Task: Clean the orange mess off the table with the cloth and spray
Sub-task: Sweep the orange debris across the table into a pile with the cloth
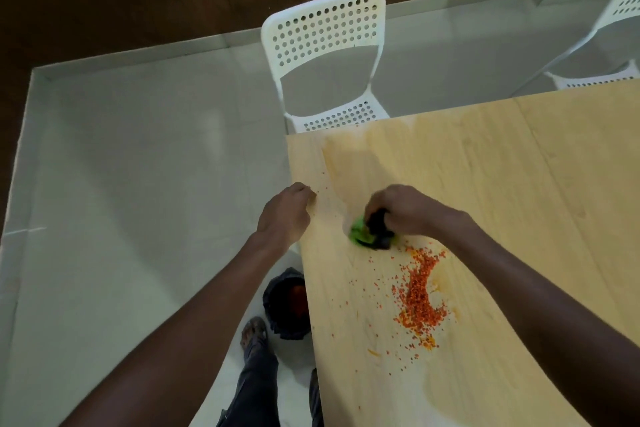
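Note:
An orange mess [419, 298] of small crumbs lies scattered on the light wooden table [502, 184], near its left edge. My right hand [403, 208] grips a bunched green and black cloth [370, 234] and presses it on the table just beyond the mess. My left hand [287, 215] rests at the table's left edge with its fingers curled, holding nothing that I can see. A wet, yellowish smear runs across the tabletop behind the cloth. No spray bottle is in view.
A black bin [285, 305] with orange bits inside stands on the floor below the table's left edge, beside my foot [254, 333]. A white perforated chair [329, 55] stands at the table's far end, with another chair [616, 28] at the far right.

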